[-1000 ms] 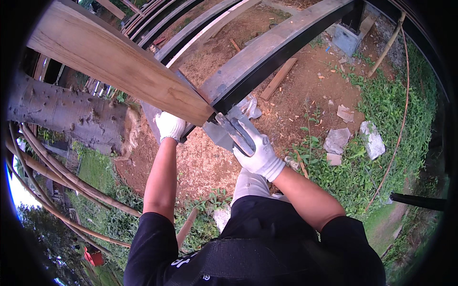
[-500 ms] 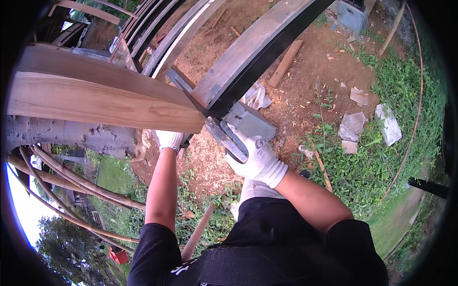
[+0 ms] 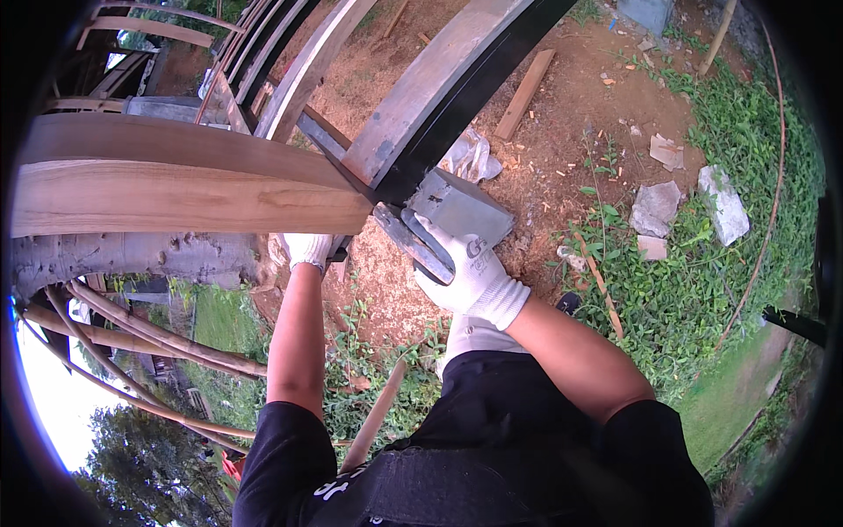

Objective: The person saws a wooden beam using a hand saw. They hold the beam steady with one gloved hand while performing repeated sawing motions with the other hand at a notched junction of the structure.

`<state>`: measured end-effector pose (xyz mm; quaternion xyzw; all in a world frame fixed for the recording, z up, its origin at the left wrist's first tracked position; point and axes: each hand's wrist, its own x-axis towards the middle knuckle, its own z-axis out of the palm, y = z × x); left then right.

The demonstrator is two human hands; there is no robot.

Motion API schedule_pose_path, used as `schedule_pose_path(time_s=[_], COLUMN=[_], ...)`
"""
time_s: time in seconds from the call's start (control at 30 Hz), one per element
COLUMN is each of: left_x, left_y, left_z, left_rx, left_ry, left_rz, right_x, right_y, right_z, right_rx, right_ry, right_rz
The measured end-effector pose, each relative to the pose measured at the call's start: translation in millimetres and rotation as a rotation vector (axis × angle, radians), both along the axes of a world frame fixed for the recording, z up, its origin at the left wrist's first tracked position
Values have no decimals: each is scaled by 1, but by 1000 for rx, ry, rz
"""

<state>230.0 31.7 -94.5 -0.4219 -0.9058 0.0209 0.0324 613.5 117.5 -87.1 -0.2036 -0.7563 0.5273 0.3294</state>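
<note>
My right hand, in a white knitted glove, is wrapped round the dark looped handle of a handsaw. The narrow saw blade runs away up and left, along the end of a pale brown wooden beam. That beam comes in from the left and ends just left of the handle. Against the underside of the beam is my left hand, also gloved; its fingers are hidden beneath the wood, so their grip does not show.
A dark painted beam slopes away beyond the saw, next to a grey block. A peeling log lies under the pale beam. Bent poles stand at left. Broken stones and weeds lie at right, a loose plank farther off.
The view has shifted slightly. The handsaw's handle sits a little higher and farther left in the picture, and so does the beam's end. Both hands keep their places.
</note>
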Motion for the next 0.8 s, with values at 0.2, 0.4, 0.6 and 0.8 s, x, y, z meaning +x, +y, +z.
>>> schedule_pose_path(time_s=[0.2,0.4,0.6,0.8], left_x=[-11,1,-7,-6], left_y=[-25,5,-21,-6], left_z=[2,5,-2,6], left_rx=[-44,-33,-60,-69], left_ry=[53,13,25,30], left_rz=[11,-47,-19,-77], right_x=[130,-15,114,14], right_y=[-49,4,-49,-3], right_z=[3,-8,-6,-6], right_rx=[119,-9,79,103], right_ry=[79,125,144,72], right_rz=[15,-67,-32,-22])
